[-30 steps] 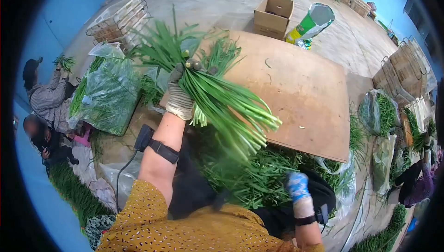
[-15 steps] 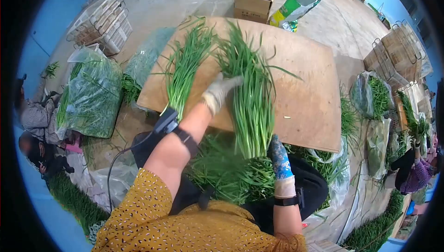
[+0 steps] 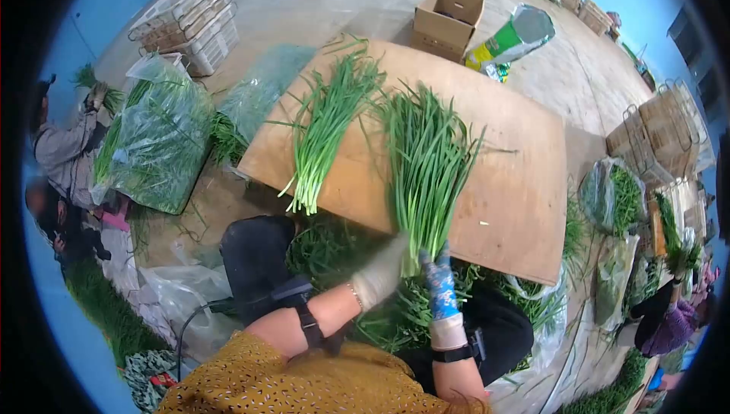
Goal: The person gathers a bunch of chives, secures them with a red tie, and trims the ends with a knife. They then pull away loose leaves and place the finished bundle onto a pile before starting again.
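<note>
A large bunch of long green stalks lies on the wooden board, its pale ends over the near edge. My left hand, in a whitish glove and blurred, is at the left side of those ends; its fingers cannot be made out. On the other side, my right hand, in a blue patterned glove, is closed at the base of the bunch. A smaller bunch rests alone on the board's left part, white ends towards me. Loose greens lie below the board, between my knees.
Beyond the board stand a cardboard box and a green-and-white bag. Bagged greens and stacked crates are at the left, more crates at the right. Co-workers sit at both sides.
My left hand has moved from the upper left side of the large bunch down to its pale ends. The bunch's leaves are gathered more closely. The view has shifted.
</note>
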